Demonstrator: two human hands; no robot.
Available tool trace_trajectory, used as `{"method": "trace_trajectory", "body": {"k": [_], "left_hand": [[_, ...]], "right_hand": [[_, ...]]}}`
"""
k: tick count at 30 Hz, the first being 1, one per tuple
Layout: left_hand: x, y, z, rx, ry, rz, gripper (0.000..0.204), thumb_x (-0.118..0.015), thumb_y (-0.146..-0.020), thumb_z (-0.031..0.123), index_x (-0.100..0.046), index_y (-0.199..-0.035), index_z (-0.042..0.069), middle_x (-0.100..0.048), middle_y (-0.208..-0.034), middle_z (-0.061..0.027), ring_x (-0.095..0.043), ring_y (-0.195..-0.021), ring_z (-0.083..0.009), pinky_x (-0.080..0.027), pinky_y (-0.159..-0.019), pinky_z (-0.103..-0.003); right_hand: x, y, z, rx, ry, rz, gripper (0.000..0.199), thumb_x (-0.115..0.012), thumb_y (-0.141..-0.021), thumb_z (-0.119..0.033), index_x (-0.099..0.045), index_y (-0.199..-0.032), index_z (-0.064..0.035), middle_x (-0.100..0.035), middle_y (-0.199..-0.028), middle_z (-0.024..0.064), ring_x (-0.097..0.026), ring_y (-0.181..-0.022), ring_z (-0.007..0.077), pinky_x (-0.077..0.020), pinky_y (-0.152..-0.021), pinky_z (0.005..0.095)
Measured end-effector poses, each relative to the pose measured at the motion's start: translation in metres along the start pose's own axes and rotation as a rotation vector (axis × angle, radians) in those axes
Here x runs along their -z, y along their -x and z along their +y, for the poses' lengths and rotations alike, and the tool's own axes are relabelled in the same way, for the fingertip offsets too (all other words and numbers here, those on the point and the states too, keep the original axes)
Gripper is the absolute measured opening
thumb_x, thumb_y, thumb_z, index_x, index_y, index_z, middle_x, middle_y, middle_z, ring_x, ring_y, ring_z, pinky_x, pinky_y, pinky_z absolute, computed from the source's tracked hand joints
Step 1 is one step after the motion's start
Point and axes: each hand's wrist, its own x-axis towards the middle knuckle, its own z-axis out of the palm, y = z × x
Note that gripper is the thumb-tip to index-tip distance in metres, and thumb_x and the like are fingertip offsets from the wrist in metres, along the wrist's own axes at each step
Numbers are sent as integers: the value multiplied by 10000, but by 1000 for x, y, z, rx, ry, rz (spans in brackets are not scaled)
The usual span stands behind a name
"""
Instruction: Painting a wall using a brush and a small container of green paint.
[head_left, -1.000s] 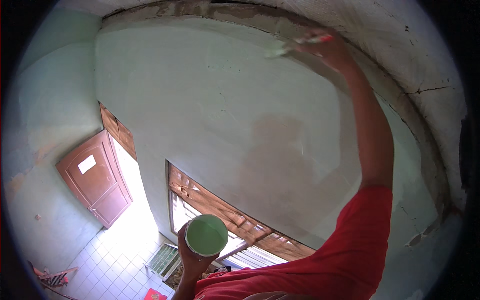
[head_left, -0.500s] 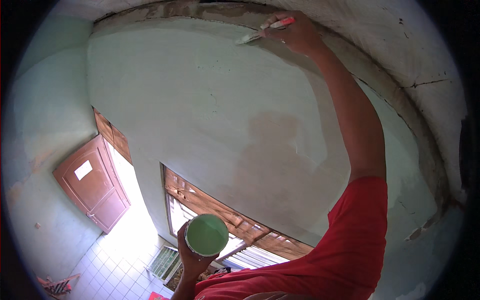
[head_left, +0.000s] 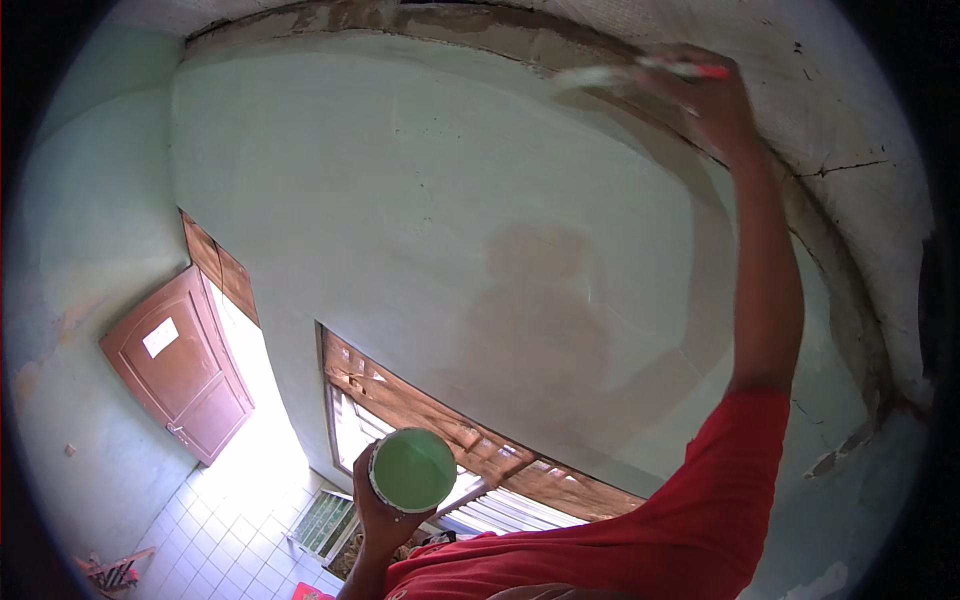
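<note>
My right hand [head_left: 705, 95] is raised to the top of the pale green wall [head_left: 420, 200], closed around a paintbrush [head_left: 690, 69] with a red-tipped handle. The brush's bristles, smeared by motion, point left along the wall's upper edge, just under a bare grey-brown band [head_left: 500, 28]. Down near my body, my left hand [head_left: 378, 515] grips a round paint tub [head_left: 413, 470] from its left side and below. Light green paint fills the view into the tub, and whitish paint marks its rim.
A rough ceiling [head_left: 840, 100] with cracks meets the wall above. Below are a window with a wooden frame [head_left: 430, 400], a brown door [head_left: 185, 365] standing ajar to bright light, a white tiled floor [head_left: 225, 530] and a green slatted object [head_left: 325, 525].
My right hand has swept the paintbrush to the right along the top of the wall, the arm following. The left hand and the paint tub have stayed nearly in place.
</note>
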Motion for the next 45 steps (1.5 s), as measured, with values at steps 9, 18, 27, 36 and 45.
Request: {"method": "trace_trajectory", "body": {"k": [9, 18, 27, 36, 45], "left_hand": [[-4, 2, 5, 43, 57, 17, 1046, -948, -566, 245, -375, -1408, 3, -558, -1285, -173, -574, -1182, -298, -466, -1008, -425], [4, 6, -3, -11, -43, 36, 1051, -954, -573, 260, -376, -1412, 2, -552, -1282, -176, -577, -1173, -296, -480, -990, -420], [-5, 1, 6, 19, 31, 21, 1039, -949, -572, 247, -380, -1404, -5, -551, -1287, -176, -572, -1181, -296, -478, -994, -421], [1, 4, 8, 64, 67, 20, 1050, -946, -583, 243, -354, -1413, -7, -547, -1286, -181, -575, -1177, -298, -478, -998, -422], [-6, 1, 2, 31, 46, -13, 1049, -948, -562, 225, -370, -1408, 0, -547, -1282, -178, -570, -1182, -297, -481, -995, -423]], "right_hand": [[-96, -30, -32, -274, -130, -20, 297, -816, -835, -311, -748, -993, -69, -664, -736, -24, -547, -633, 53, -438, -580, 242], [-25, -3, -11, -313, 33, 78, 228, -795, -832, -251, -742, -981, -87, -711, -762, 35, -623, -675, 120, -476, -633, 274], [-77, -39, -36, -208, 40, 16, 269, -792, -820, -300, -751, -949, -67, -700, -756, 92, -623, -647, 199, -502, -673, 342], [-16, -24, -40, -65, 210, -106, 282, -780, -826, -258, -724, -931, -2, -700, -780, 136, -644, -682, 225, -512, -706, 359], [-59, -34, -37, -70, 187, -98, 333, -789, -831, -348, -723, -923, -35, -714, -822, 149, -651, -749, 316, -516, -726, 390]]}}
